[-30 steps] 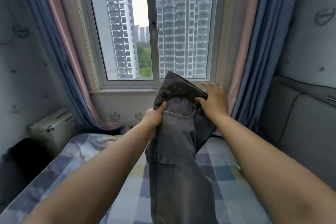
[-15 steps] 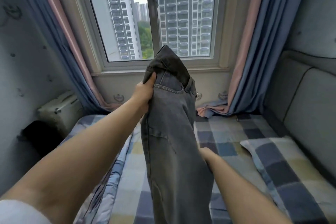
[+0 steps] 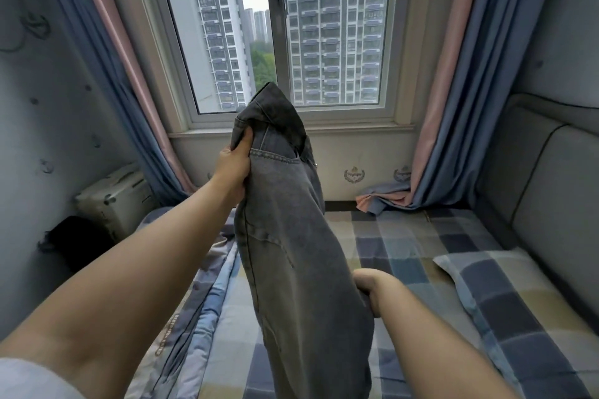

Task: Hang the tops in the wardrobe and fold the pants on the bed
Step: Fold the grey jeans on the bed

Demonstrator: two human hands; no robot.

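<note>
At centre frame the left hand [image 3: 234, 162] grips the waistband of the grey denim pants [image 3: 291, 236], held up lengthwise. Lower right, the right hand [image 3: 368, 285] clutches the leg's edge (fingers hidden behind fabric) above the checked bed [image 3: 405, 236].

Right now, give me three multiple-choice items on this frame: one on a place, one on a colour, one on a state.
1. Where does the left hand grip the jeans?
A. at the waistband end
B. at a leg cuff
C. nowhere

2. What colour are the jeans?
A. red
B. faded grey
C. white

3. How are the jeans now?
A. folded flat on the bed
B. hanging in a wardrobe
C. held up in the air by both hands

Key: 1 A, the thumb presses beside the pocket seam; 2 B, washed grey denim; 3 C, the right hand grips the edge lower down, above the checked sheet.
</note>
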